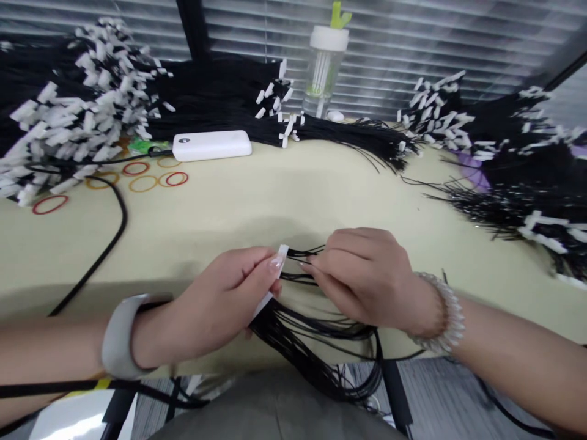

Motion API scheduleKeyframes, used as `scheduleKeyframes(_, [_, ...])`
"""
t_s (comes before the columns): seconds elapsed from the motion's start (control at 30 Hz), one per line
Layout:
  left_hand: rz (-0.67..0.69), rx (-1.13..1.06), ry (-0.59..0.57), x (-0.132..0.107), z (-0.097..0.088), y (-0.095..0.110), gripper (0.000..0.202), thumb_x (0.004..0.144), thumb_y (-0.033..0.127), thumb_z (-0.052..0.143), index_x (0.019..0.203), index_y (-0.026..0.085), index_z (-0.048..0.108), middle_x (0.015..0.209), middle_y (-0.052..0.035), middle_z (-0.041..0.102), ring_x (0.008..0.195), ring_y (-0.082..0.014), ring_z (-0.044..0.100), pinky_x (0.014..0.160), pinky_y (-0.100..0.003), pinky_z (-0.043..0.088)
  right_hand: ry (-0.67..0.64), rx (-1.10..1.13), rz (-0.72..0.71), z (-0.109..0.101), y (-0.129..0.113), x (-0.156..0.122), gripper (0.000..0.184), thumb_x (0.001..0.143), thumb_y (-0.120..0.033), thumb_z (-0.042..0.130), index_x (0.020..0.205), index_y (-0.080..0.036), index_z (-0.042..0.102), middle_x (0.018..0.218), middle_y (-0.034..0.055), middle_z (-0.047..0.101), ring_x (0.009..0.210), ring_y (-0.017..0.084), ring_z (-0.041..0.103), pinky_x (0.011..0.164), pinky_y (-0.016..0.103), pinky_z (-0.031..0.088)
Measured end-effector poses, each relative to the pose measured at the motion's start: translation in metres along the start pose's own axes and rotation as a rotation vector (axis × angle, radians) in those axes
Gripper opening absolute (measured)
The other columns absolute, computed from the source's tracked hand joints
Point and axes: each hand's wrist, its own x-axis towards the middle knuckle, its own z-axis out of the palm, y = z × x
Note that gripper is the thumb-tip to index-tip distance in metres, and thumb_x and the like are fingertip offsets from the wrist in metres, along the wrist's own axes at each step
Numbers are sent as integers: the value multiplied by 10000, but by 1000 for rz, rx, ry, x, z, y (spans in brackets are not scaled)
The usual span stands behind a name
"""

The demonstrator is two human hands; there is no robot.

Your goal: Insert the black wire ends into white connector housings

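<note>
Between the thumb and fingers of my left hand [229, 290] is a white connector strip [283, 251], partly hidden by the hand. Thin black wires [302, 351] run out of the strip and hang in a loose loop over the table's front edge. My right hand [367, 275] is closed with fingertips pinched on a few of these black wires, just right of the strip. The exact ends of the pinched wires are hidden inside the hand. A band sits on my left wrist and a clear beaded bracelet on my right.
Black wire bundles with white connectors [92, 91] pile up at back left; others lie at back centre and right [504, 183]. A white power bank [212, 145] with a black cable [120, 220], rubber bands [143, 183] and a clear bottle [323, 70] are on the table [293, 189].
</note>
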Motion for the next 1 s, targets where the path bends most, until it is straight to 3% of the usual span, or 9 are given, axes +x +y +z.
scheduleKeyframes(0.2, [-2, -5, 12, 0, 1, 0, 341, 840, 390, 303, 613, 175, 438, 510, 43, 404, 439, -76, 386, 400, -168, 323, 52, -95, -99, 3, 1, -4, 129, 735, -121, 483, 624, -172, 439, 577, -29, 398, 539, 90, 284, 496, 251, 209])
scheduleKeyframes(0.6, [38, 32, 7, 1, 1, -1, 332, 846, 350, 289, 601, 174, 429, 506, 42, 408, 437, -76, 378, 413, -173, 322, 70, -86, -105, 10, 2, -4, 105, 773, -154, 442, 679, -168, 486, 601, -24, 417, 559, 85, 314, 523, 241, 242])
scheduleKeyframes(0.73, [32, 18, 5, 1, 0, 0, 331, 843, 366, 305, 606, 174, 433, 500, 45, 400, 433, -74, 380, 405, -165, 323, -1, -75, -48, 5, 1, 0, 145, 794, -175, 435, 658, -172, 487, 600, -28, 421, 552, 78, 323, 512, 234, 243])
scheduleKeyframes(0.83, [-9, -49, 26, 2, 0, 2, 344, 837, 406, 318, 609, 173, 429, 484, 52, 385, 414, -69, 380, 386, -158, 324, -46, 26, 77, -5, 5, 3, 130, 791, -299, 491, 769, -171, 501, 676, -19, 465, 591, 71, 385, 521, 212, 298])
scheduleKeyframes(0.9, [-57, -103, 83, 3, 1, 1, 357, 826, 438, 330, 610, 172, 430, 482, 55, 381, 397, -65, 380, 364, -155, 321, 17, 113, 137, -12, 8, 5, 250, 732, -384, 567, 778, -156, 478, 704, -4, 467, 622, 74, 416, 537, 204, 338])
scheduleKeyframes(1.0, [-118, -191, 186, 5, 3, -3, 357, 806, 470, 355, 633, 171, 446, 488, 54, 392, 373, -64, 378, 324, -152, 309, 185, 172, 179, -25, 8, 6, 328, 653, -408, 642, 645, -151, 438, 652, 6, 421, 601, 82, 415, 520, 213, 345])
